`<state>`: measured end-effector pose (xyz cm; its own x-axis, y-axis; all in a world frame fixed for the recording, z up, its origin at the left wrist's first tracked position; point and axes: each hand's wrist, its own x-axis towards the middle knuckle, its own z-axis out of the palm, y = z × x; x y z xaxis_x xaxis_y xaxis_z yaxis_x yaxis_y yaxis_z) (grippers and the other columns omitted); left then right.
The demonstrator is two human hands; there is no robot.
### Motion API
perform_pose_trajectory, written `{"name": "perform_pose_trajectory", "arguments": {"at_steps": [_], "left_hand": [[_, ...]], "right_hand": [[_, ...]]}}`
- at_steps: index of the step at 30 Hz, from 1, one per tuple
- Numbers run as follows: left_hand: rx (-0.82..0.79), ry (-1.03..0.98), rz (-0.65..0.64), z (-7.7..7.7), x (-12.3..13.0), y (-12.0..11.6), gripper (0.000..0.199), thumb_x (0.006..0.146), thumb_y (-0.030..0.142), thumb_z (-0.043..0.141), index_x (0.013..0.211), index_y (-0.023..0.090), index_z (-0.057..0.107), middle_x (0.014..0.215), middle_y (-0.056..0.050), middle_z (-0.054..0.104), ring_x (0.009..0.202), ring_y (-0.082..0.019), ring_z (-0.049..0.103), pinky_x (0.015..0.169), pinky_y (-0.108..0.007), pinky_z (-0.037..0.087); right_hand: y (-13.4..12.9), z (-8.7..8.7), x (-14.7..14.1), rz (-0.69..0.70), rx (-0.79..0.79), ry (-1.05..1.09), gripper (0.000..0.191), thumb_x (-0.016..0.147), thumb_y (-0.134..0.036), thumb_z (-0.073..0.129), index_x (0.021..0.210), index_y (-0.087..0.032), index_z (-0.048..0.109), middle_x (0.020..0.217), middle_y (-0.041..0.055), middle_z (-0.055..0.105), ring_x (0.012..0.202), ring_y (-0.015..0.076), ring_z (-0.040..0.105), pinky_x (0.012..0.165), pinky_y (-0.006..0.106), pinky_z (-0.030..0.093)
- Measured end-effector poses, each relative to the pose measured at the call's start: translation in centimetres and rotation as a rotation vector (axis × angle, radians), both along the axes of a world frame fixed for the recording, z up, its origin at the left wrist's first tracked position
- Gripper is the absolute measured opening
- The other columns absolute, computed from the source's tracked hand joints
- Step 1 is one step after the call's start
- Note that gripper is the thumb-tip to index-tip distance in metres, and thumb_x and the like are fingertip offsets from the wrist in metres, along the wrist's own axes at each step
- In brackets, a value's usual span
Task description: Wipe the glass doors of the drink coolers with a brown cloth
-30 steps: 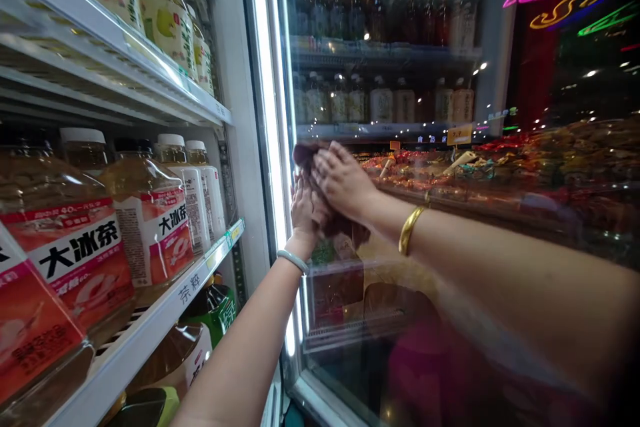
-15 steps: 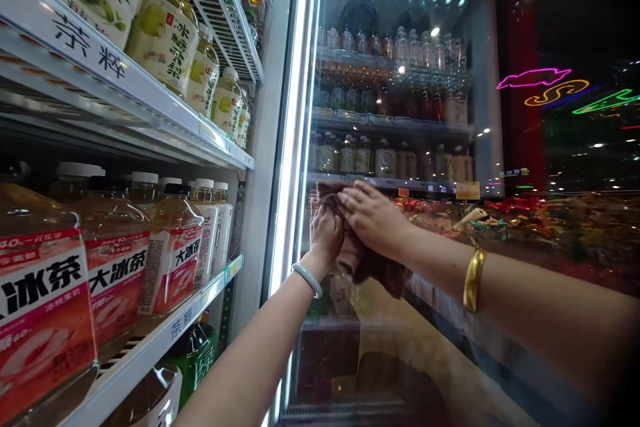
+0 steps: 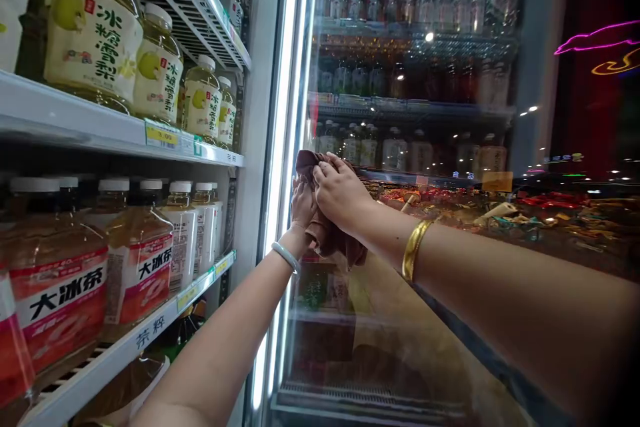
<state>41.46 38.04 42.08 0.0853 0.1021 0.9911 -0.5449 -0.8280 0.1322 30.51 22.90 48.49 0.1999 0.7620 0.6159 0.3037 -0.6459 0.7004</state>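
Note:
A brown cloth (image 3: pixel 327 235) is bunched against a glass pane (image 3: pixel 400 320), just right of a bright upright light strip. My right hand (image 3: pixel 343 195) presses on the cloth from above, its fingers curled over the top folds; a gold bangle circles that wrist. Close beside it, my left hand (image 3: pixel 303 205) grips the cloth's left edge, fingers pointing up and partly hidden by the folds. That wrist wears a pale bangle. The two hands nearly touch.
On the left, white wire shelves (image 3: pixel 200 147) hold pear drink bottles (image 3: pixel 203 100) and red-labelled tea bottles (image 3: pixel 65 307). The light strip (image 3: pixel 285 80) runs along the pane's near edge. Shelved bottles and neon lines show in the glass, with colourful small packages (image 3: pixel 500 213) at right.
Both hands and the cloth have moved left and slightly up the glass, closer to the light strip. The view has shifted too, with the shelves and reflections displaced.

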Motion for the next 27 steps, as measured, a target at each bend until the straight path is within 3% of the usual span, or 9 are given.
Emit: {"name": "perform_pose_trajectory", "arguments": {"at_steps": [3, 6, 10, 15, 21, 27], "left_hand": [[-0.007, 0.019, 0.006, 2.3, 0.5, 1.2, 0.041, 0.106, 0.036, 0.043, 0.141, 0.021, 0.058, 0.154, -0.012, 0.061, 0.149, -0.025, 0.052, 0.133, -0.047, 0.03], [-0.044, 0.056, 0.002, 3.7, 1.6, 2.3, 0.045, 0.105, 0.033, 0.044, 0.146, 0.018, 0.054, 0.159, -0.013, 0.056, 0.153, -0.025, 0.047, 0.134, -0.046, 0.029], [-0.067, 0.127, 0.002, 3.6, 2.3, 3.3, 0.046, 0.106, 0.029, 0.039, 0.148, 0.019, 0.053, 0.157, -0.012, 0.058, 0.151, -0.023, 0.049, 0.136, -0.044, 0.023], [-0.023, 0.193, 0.035, 3.5, 0.4, 3.8, 0.051, 0.104, 0.025, 0.039, 0.153, 0.015, 0.049, 0.162, -0.015, 0.052, 0.155, -0.026, 0.044, 0.137, -0.05, 0.019], [0.013, 0.283, 0.087, 5.0, -2.1, 1.1, 0.052, 0.103, 0.02, 0.035, 0.154, 0.016, 0.048, 0.152, -0.017, 0.061, 0.149, -0.026, 0.053, 0.132, -0.053, 0.032], [0.036, 0.399, 0.106, 4.3, -5.6, -2.9, 0.054, 0.1, 0.017, 0.041, 0.153, 0.012, 0.048, 0.153, -0.02, 0.059, 0.15, -0.03, 0.05, 0.128, -0.056, 0.039]], "right_hand": [[2.1, 2.9, 1.6, -0.005, -0.003, 0.014, 0.048, 0.099, -0.011, 0.036, 0.135, -0.006, 0.067, 0.149, 0.0187, 0.059, 0.146, 0.0289, 0.047, 0.135, 0.053, 0.023], [3.4, 4.7, 2.8, 0.005, -0.057, 0.028, 0.05, 0.1, -0.012, 0.034, 0.138, 0.001, 0.063, 0.153, 0.0218, 0.054, 0.15, 0.0296, 0.043, 0.136, 0.051, 0.022], [3.7, 5.1, 3.1, 0.035, -0.134, 0.058, 0.051, 0.101, -0.014, 0.03, 0.137, 0.006, 0.062, 0.155, 0.0258, 0.052, 0.152, 0.0328, 0.041, 0.136, 0.051, 0.02], [3.8, 5.2, 2.8, 0.088, -0.103, 0.077, 0.051, 0.101, -0.015, 0.034, 0.141, 0.003, 0.06, 0.157, 0.024, 0.05, 0.15, 0.0335, 0.046, 0.132, 0.055, 0.03], [2.0, 6.3, 1.7, 0.183, 0.022, 0.102, 0.045, 0.098, -0.016, 0.042, 0.131, -0.008, 0.071, 0.15, 0.0183, 0.06, 0.145, 0.0254, 0.052, 0.134, 0.047, 0.03], [0.0, 5.2, -0.6, 0.238, 0.201, 0.185, 0.05, 0.094, -0.013, 0.044, 0.137, -0.016, 0.068, 0.148, 0.0138, 0.063, 0.144, 0.0203, 0.053, 0.128, 0.041, 0.038]]}}
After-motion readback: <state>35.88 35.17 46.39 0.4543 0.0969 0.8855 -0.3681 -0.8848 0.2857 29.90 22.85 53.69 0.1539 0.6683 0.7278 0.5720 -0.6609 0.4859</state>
